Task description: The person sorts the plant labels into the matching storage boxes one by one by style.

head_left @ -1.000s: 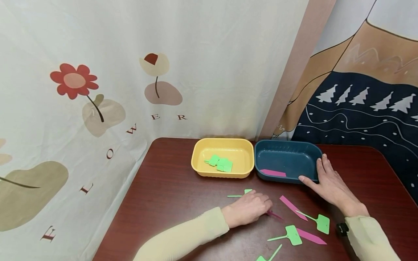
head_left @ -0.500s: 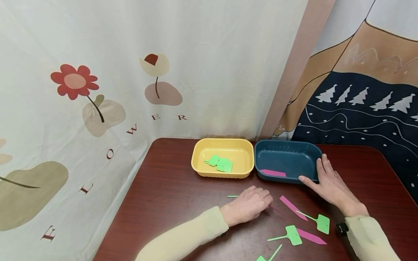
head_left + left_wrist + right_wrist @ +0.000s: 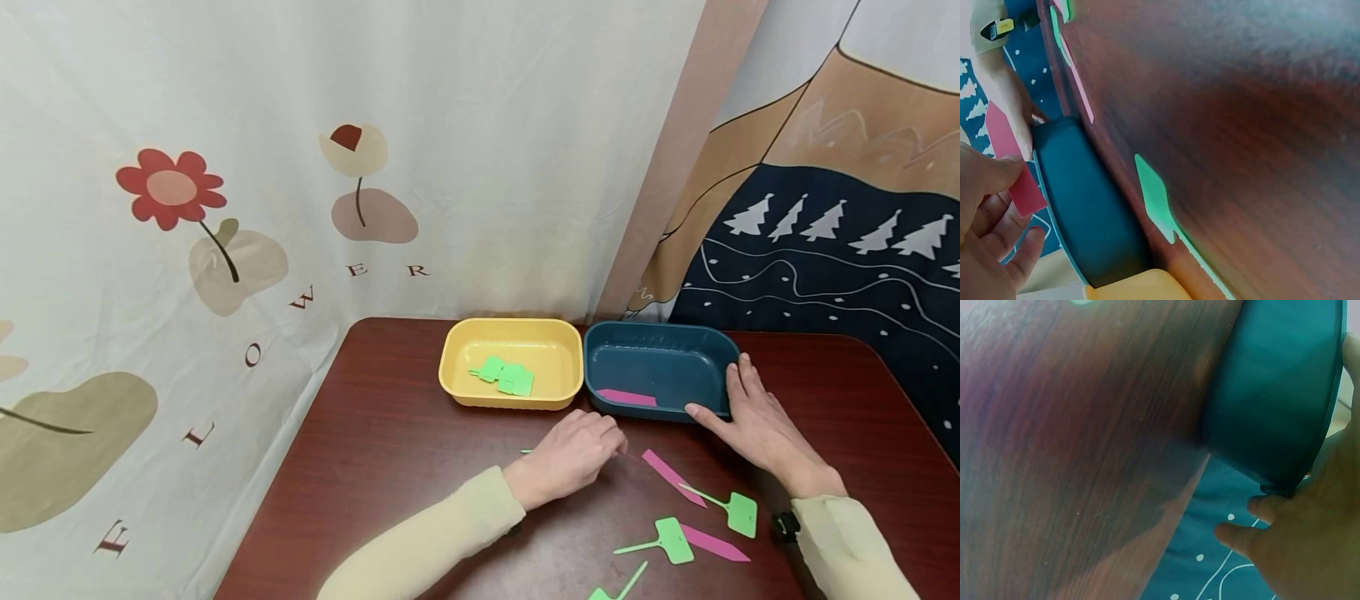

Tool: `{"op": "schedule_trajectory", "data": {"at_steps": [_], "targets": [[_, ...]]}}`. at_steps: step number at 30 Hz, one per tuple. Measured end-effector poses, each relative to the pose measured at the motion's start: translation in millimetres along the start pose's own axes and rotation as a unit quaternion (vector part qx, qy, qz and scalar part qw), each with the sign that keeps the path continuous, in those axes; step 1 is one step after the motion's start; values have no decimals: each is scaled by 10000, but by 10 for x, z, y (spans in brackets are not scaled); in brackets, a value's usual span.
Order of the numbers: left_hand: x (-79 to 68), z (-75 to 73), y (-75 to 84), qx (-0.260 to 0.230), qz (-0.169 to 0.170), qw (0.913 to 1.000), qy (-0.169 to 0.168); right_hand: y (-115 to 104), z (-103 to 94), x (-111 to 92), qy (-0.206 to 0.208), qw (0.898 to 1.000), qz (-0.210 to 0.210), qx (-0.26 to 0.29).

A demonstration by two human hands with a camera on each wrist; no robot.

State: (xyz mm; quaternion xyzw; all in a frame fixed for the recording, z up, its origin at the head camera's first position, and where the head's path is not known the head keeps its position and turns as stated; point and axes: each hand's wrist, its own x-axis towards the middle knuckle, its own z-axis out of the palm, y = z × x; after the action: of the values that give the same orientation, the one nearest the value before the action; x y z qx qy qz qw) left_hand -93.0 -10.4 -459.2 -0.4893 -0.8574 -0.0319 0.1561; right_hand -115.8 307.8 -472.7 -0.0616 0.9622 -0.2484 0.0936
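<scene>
My left hand (image 3: pixel 572 457) is raised over the table in front of the trays. Its thumb and fingers pinch a pink plant label (image 3: pixel 1002 136), which is pointed at one end. Beneath that hand lies a green T-shaped plant label (image 3: pixel 1156 199), mostly covered in the head view. At the right end of the dark blue tray (image 3: pixel 667 365), my right hand (image 3: pixel 767 427) rests against the rim with extended fingers and the thumb at the front. One pink label (image 3: pixel 628 397) lies inside this tray.
A yellow tray (image 3: pixel 510 402) with several green labels (image 3: pixel 516 380) stands left of the blue one. Nearer on the table (image 3: pixel 397 433) lie pink labels (image 3: pixel 662 468) (image 3: pixel 716 547) and green labels (image 3: pixel 674 541) (image 3: pixel 742 514) (image 3: pixel 600 594), some overlapping. A curtain hangs behind.
My left hand has lifted the pink label off the table and moved slightly up toward the trays. The right hand has stayed at the blue tray.
</scene>
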Motion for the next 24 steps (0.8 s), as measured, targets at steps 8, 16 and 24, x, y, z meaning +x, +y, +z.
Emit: {"op": "schedule_trajectory", "data": {"at_steps": [8,16,24], "targets": [[53,-12,-38,79,-39,9999,145,-2,-6,-4,10,10000,-7,-12],[147,-52,-95,-63,-369,9991,187,-8,-9,-8,-10,10000,3,6],[284,-59,-200,-44,-574,9977,363,-6,-9,-7,17,10000,-18,-19]]}}
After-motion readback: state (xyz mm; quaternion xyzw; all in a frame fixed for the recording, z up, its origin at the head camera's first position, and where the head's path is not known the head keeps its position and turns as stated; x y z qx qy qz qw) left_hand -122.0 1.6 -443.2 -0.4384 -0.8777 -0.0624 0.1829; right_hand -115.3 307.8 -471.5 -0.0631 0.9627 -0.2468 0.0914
